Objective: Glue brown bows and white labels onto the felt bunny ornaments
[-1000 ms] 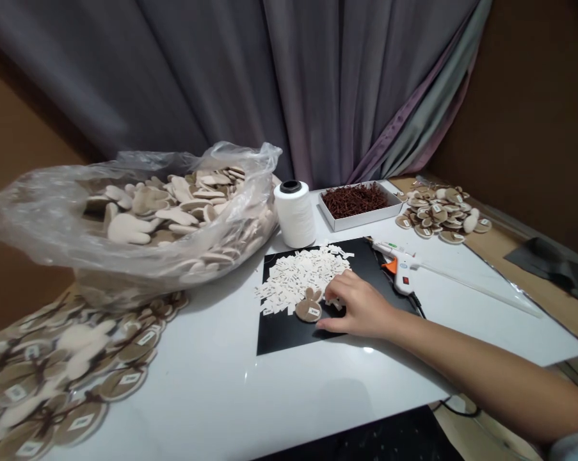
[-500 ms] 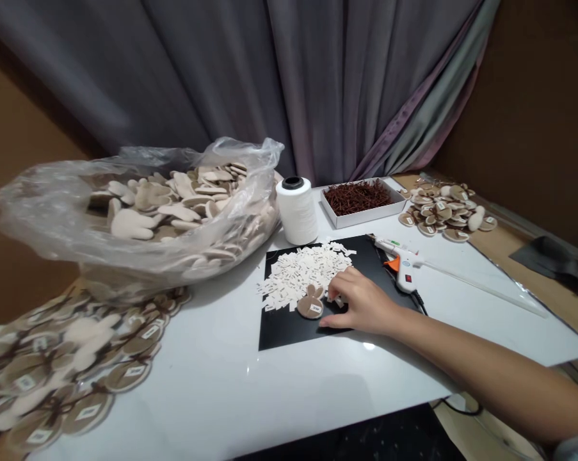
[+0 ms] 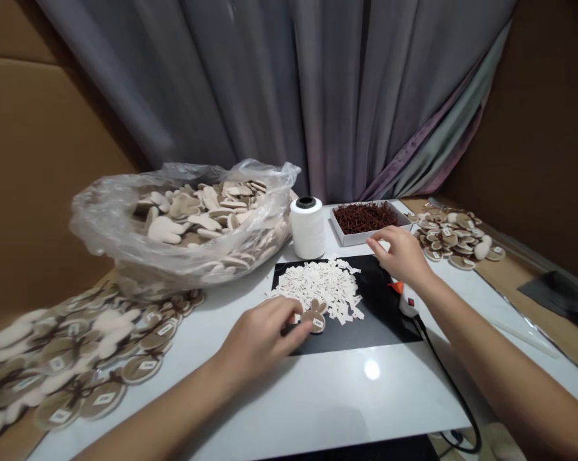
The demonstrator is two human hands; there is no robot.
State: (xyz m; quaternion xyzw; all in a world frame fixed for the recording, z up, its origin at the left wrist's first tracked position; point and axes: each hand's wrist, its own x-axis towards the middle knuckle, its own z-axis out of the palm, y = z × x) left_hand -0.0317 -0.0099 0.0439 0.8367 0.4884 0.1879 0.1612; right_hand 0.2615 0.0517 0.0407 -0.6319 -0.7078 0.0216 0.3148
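A brown felt rabbit (image 3: 314, 320) with a small white label on its body lies on the black mat (image 3: 389, 326), at the near edge of a pile of small white printed labels (image 3: 317, 285). My left hand (image 3: 269, 328) is at the rabbit's left side, thumb at its edge and fingers curved, with a gap between thumb and forefinger. Above the mat's right side, my right hand (image 3: 398, 255) reaches toward a white box (image 3: 349, 239) of dark brown bows (image 3: 365, 218). Its thumb and forefinger are slightly apart. Beneath that arm, the hot glue gun (image 3: 408, 301) is mostly hidden.
At left stands a clear plastic bag (image 3: 106, 240) of felt rabbits; labelled rabbits with bows (image 3: 104, 397) lie before it. A white thread cone (image 3: 308, 230) stands behind the labels. More labelled pieces (image 3: 454, 237) are heaped at right. A black cable (image 3: 449, 378) crosses the table's right side.
My left hand has come into view beside the rabbit. My right hand has left the rabbit and labels, moving up and right toward the box of bows. The view has shifted slightly.
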